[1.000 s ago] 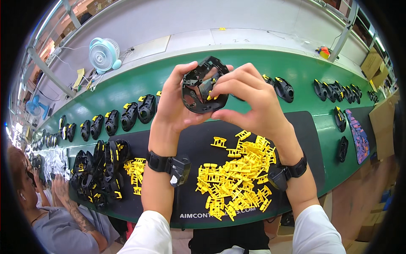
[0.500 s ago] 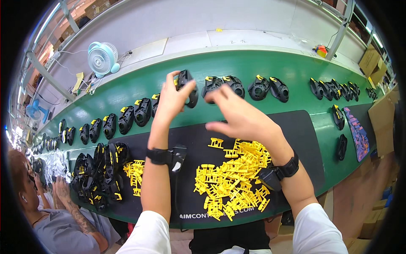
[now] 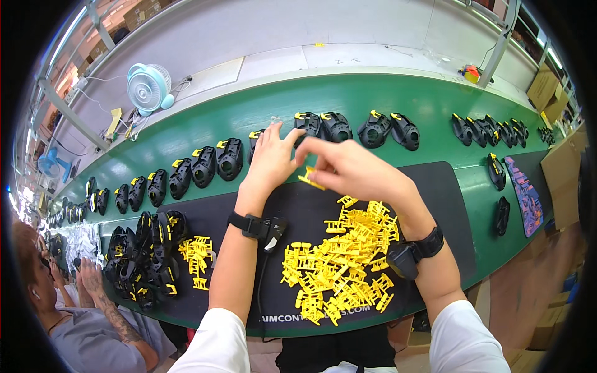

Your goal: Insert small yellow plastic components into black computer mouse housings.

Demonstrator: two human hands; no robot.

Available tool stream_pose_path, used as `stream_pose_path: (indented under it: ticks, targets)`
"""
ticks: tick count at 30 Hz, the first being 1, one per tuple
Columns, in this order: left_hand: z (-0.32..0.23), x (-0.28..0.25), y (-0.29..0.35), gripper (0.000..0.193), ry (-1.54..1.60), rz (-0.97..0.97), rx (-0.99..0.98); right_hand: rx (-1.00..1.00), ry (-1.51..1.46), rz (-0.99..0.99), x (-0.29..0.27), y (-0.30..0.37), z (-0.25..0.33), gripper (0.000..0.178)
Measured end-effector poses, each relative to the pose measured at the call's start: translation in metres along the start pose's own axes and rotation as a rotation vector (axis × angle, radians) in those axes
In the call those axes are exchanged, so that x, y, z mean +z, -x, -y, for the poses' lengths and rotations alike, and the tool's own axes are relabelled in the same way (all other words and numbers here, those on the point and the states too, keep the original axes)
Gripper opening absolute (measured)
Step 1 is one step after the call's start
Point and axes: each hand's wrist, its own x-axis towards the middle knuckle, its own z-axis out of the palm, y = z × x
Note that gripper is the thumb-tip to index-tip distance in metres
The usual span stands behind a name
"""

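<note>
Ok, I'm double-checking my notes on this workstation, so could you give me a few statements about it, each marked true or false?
1. The right grip holds a yellow plastic piece. True.
2. The large heap of yellow plastic pieces lies on the purple patterned mat. False: it lies on the black mat.
3. Black plastic shells with yellow parts stand on the green bench. True.
4. The light-blue fan is on the right side. False: it is on the left.
</note>
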Motion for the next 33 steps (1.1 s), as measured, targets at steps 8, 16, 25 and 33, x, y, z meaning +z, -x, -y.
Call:
stream_pose_path:
  ticks: [8, 16, 25, 33]
  targets:
    - [-0.007, 0.009, -0.001, 0.055, 0.082, -0.057, 0.071, -0.007, -0.503, -0.448, -0.016, -0.007, -0.008, 0.017]
    - [-0.002, 0.018, 0.005, 0.064, -0.017, -0.034, 0.009, -0.079, -0.407, -0.542, -0.022, -0.003, -0.009, 0.019]
    - [-0.008, 0.026, 0.000, 0.069, -0.140, -0.052, -0.081, -0.039, -0.443, -0.447, -0.027, 0.001, 0.003, 0.019]
    - [-0.012, 0.021, -0.008, 0.060, -0.148, -0.099, -0.124, -0.028, -0.489, -0.458, -0.025, 0.000, 0.009, 0.021]
